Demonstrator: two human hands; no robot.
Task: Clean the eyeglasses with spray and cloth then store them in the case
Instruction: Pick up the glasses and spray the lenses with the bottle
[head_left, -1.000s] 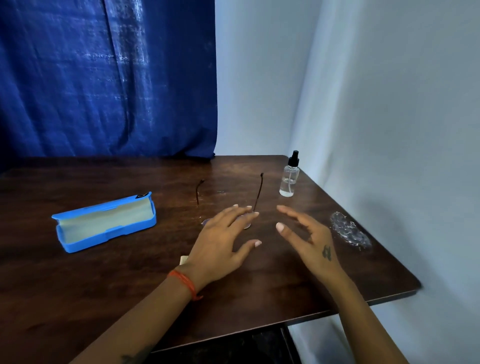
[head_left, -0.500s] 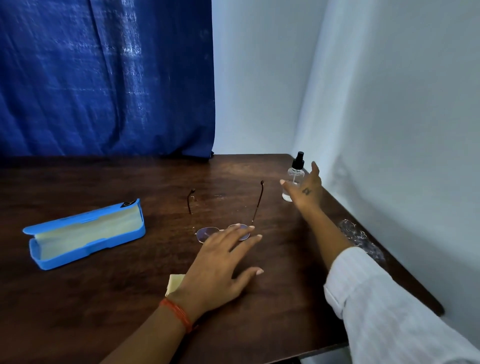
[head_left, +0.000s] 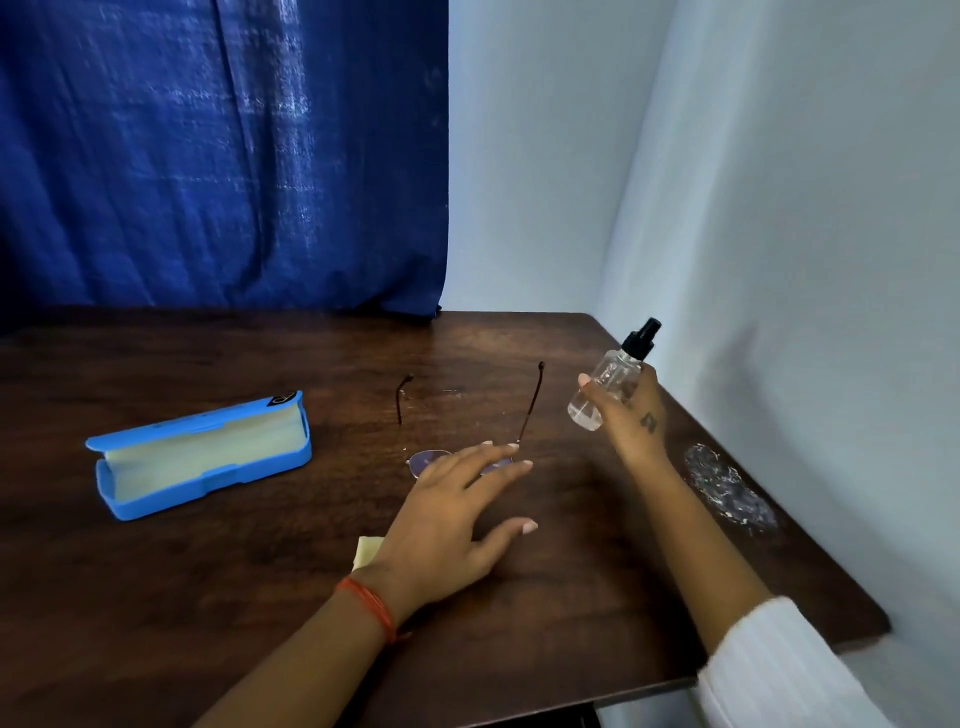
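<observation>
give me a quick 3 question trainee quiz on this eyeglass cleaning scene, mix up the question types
1. True or false: the blue hard glasses case lies open on the dark wooden table.
2. Which hand holds the small clear spray bottle with a black nozzle? A) left hand B) right hand C) neither
3. Fill in: the thin wire-framed eyeglasses lie with their arms ____ (folded or unfolded).

Key
1. True; its pale lining shows.
2. B; the bottle is lifted off the table and tilted, while the left hand reaches over the lenses with straight fingers.
3. Unfolded; both arms point away from the person.
</observation>
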